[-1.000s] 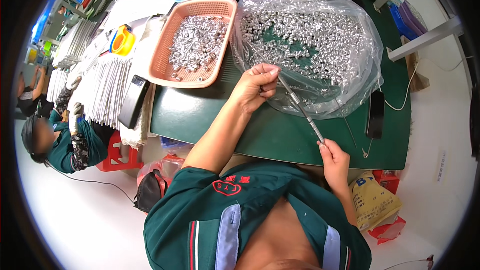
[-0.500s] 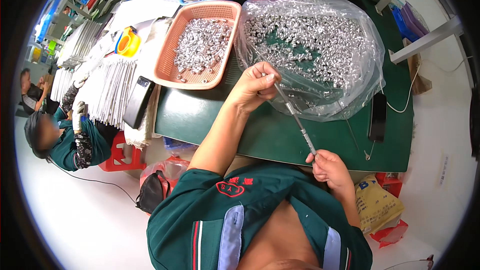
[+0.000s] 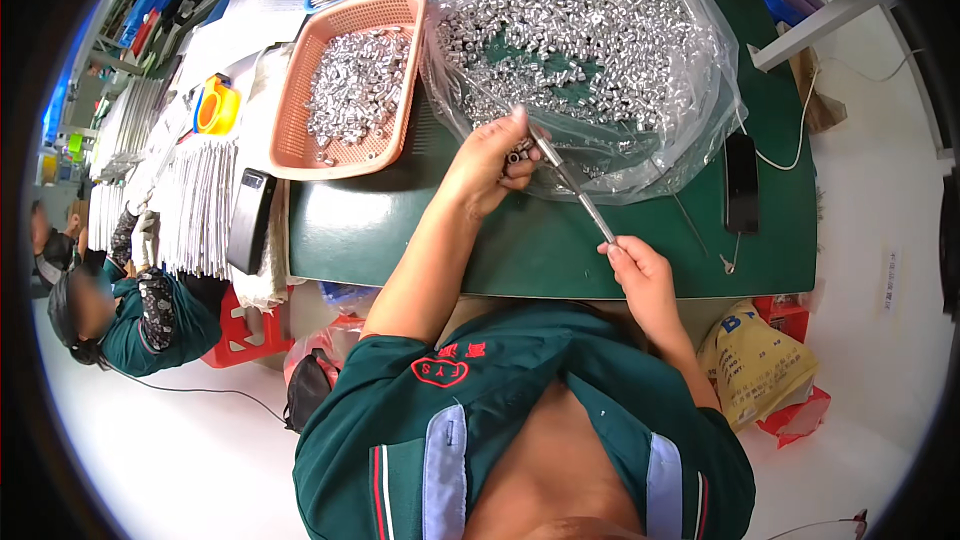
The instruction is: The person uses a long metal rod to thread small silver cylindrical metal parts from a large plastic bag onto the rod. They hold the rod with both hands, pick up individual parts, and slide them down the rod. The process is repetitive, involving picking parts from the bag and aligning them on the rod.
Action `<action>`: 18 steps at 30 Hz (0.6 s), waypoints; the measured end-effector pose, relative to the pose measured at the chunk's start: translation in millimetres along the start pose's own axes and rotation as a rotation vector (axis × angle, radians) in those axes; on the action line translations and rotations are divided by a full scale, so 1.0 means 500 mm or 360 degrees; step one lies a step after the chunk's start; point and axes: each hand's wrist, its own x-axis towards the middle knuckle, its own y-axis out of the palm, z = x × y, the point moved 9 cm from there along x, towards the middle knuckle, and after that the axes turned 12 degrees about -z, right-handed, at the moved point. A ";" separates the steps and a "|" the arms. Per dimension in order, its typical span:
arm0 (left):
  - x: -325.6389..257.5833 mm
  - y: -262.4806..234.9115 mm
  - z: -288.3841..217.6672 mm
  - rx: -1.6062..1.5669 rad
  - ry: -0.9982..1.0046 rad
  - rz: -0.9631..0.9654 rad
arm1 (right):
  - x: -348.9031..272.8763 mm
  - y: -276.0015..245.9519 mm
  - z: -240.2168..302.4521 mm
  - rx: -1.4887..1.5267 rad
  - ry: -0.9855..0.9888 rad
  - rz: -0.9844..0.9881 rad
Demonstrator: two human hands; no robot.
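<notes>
Slanting between both hands, a slim metal rod (image 3: pixel 575 188) lies above the desk (image 3: pixel 400 240) and the near edge of the clear plastic bag (image 3: pixel 715 125), its long axis running from far left to near right. The left hand (image 3: pixel 485 168) grips its far end, nearer the bag, fingers curled round small metal pieces (image 3: pixel 519 152). The right hand (image 3: pixel 640 268) pinches the near end, thumb uppermost, closer to the body; the left forearm reaches forward and inward.
</notes>
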 end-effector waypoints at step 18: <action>0.005 -0.023 -0.031 -0.0473 0.0043 0.0336 | -0.015 -0.045 -0.014 0.0021 0.0163 0.0088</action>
